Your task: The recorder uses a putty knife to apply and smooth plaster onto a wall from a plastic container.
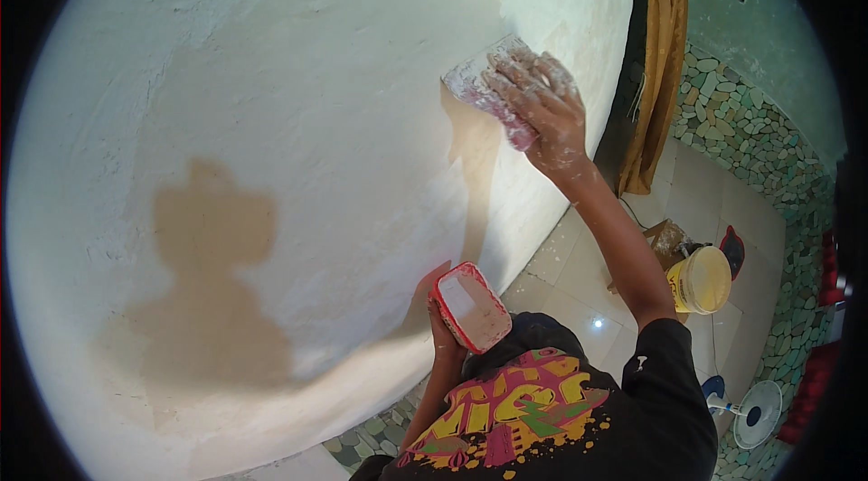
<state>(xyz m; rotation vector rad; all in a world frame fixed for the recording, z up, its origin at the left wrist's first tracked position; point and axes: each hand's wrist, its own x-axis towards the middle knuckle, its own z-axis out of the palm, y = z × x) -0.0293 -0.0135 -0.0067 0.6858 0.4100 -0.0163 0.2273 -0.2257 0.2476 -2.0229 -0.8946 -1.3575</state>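
My right hand (540,101), smeared with white, grips a wide putty scraper (479,88) and presses it near the upper part of the pale wall (316,119). White filler coats the scraper's blade, and its reddish handle shows below my fingers. Lower down, my left hand (445,336) holds a red-rimmed rectangular tub (473,307) from its left side. Pale filler lies inside the tub. Most of the left hand's fingers are hidden behind the tub.
A brown curtain (665,74) hangs beside the wall's right edge. On the tiled floor stand a yellow-white bucket (701,282), a small brown box (667,241) and a fan (756,413). Pebble-patterned cladding (723,106) covers the lower wall behind. My shadow falls on the wall at left.
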